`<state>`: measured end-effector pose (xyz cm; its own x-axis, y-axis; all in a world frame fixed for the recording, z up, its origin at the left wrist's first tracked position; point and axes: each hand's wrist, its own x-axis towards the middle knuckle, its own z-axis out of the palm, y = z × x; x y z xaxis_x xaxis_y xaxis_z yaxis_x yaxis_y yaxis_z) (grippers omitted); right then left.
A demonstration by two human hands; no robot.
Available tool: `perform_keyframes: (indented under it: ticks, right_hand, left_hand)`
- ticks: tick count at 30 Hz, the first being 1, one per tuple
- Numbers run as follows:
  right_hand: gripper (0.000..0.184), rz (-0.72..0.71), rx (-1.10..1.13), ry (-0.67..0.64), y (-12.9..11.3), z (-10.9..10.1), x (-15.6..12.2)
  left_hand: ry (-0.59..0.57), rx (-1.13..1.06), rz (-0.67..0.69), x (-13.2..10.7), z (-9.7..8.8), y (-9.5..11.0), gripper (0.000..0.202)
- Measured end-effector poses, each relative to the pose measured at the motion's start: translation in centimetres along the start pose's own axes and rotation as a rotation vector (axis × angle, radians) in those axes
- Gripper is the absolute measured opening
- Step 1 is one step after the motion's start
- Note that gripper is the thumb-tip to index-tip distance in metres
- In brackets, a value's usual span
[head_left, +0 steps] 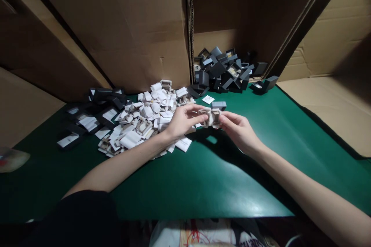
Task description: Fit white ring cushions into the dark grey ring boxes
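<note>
Although its material cannot be determined, the small off-white recessed piece (215, 118) is positioned above the smooth green surface (199, 185), between the two hands. The left hand (181, 121) grips its left side, thumb in front, with the fingers closed to the width of the piece. The right hand (240, 129) pinches the right edge, its fingers likewise drawn together on the piece. Just beyond it lies a dark grey rectangular box (219, 105), near a white square card (208, 99). To the left, a heap of white papers and hollow inserts (147, 112) spreads over the surface, bordered by open black boxes (100, 96). Farther back, a pile of dark grey hinged boxes (218, 68) stands by brown cardboard panels (124, 27).
</note>
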<state>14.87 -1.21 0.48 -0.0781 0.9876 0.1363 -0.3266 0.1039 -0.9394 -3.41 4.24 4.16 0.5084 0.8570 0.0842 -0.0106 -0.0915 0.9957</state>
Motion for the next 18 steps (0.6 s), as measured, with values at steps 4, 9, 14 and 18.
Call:
perform_keyframes:
  ticks: [4, 9, 14, 18]
  right_hand:
    - [0.017, -0.007, 0.012, 0.01, -0.16, 0.03, -0.06]
    - [0.015, -0.012, 0.048, 0.034, -0.45, -0.04, 0.03]
    - [0.014, -0.013, 0.051, 0.029, -0.48, -0.15, 0.06]
    - [0.015, -0.014, 0.034, 0.021, -0.46, -0.11, -0.04]
  left_hand:
    - [0.002, -0.013, 0.008, 0.0, 0.08, 0.23, 0.036]
    - [-0.065, -0.148, -0.034, 0.17, 0.18, 0.37, 0.047]
    - [-0.167, -0.214, -0.139, 0.12, 0.06, 0.23, 0.041]
    - [-0.118, -0.167, -0.137, 0.0, -0.02, -0.01, 0.037]
